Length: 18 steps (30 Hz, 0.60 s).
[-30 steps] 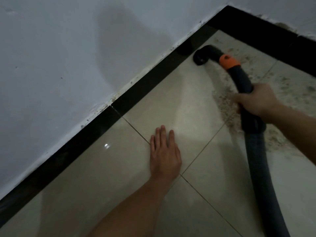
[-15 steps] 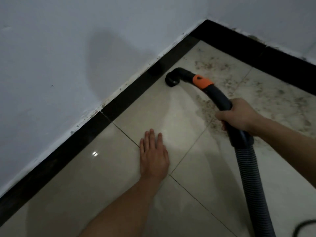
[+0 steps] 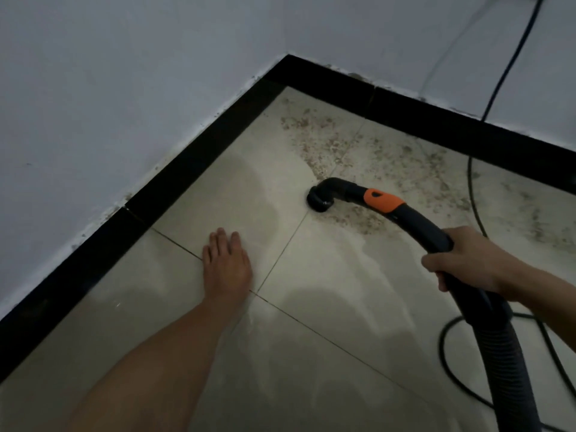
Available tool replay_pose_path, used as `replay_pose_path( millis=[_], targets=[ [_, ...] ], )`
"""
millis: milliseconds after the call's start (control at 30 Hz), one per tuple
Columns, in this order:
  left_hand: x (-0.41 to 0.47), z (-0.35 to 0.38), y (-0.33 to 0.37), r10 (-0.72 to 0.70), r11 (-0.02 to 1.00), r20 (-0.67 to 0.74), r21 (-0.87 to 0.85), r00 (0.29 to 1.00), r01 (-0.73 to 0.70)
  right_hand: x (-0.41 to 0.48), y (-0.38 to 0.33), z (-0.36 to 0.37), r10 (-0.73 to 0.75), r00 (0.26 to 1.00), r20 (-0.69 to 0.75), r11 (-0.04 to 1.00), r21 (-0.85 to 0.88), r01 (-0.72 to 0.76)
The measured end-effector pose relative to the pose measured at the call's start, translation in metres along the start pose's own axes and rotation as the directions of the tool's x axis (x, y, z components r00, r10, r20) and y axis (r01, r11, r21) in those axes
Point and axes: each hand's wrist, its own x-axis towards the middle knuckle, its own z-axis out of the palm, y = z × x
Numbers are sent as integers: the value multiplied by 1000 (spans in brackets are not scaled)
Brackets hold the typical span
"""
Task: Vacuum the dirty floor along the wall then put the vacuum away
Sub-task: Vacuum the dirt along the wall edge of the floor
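Left hand (image 3: 227,266) flat on the beige floor tile (image 3: 343,291), palm down, fingers straight and close together, grasping nothing, just beside a crossing of grout lines. Right hand (image 3: 464,263) clenched round the dark curved handle of the vacuum hose (image 3: 511,363), behind the orange collar (image 3: 381,199). Round black nozzle (image 3: 321,199) mouth-down on the floor at the near edge of the speckled dirt (image 3: 343,145), well apart from the left hand. Dirt spread toward the corner and along the far black skirting (image 3: 436,123). Clean-looking tile between nozzle and left-side skirting. Black power cable (image 3: 469,182) down the far wall (image 3: 405,42), across the dirty tile, then looped on the floor near the ribbed hose.
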Motion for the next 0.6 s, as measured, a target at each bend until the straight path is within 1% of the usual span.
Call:
replay_pose_path(
  millis=[133, 300, 400, 533, 600],
  targets=[
    [0, -4, 4, -13, 1000, 51, 17, 999, 12, -17, 23, 8, 14, 1000, -1, 999, 31, -14],
    [0, -6, 2, -9, 1000, 89, 24, 996, 7, -1, 12, 18, -30, 999, -34, 999, 38, 31],
    [1, -6, 2, -6, 1000, 87, 21, 996, 5, 3, 10, 21, -64, 998, -3, 997, 41, 64],
    [-2, -3, 10, -21, 999, 56, 51, 998, 18, -18, 34, 19, -68, 996, 50, 997, -21, 69],
    [-2, -2, 13, -39, 998, 60, 53, 997, 36, -22, 43, 23, -63, 998, 26, 997, -30, 64]
  ],
)
